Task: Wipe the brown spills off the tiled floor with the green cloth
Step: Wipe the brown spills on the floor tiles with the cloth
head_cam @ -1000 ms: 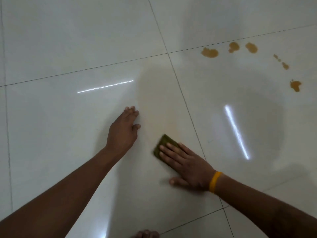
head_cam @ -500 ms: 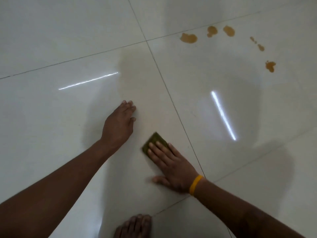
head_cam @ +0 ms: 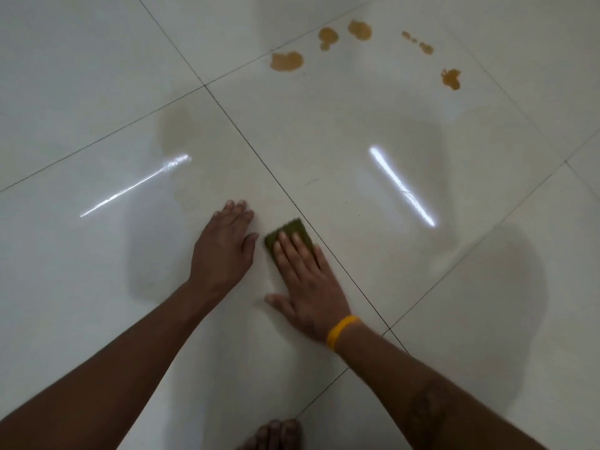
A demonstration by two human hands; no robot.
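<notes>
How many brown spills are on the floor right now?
5, all far right: big blot, two blots, a drip trail, rightmost blot. Some may lie off-frame.

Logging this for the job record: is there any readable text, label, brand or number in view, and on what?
None can be read.
Green cloth under the right hand: no label shows.
Yellow wristband: plain, no print visible.
Dark mark on the right forearm: too blurred to read.
Floor tiles and brown spills: no markings.
</notes>
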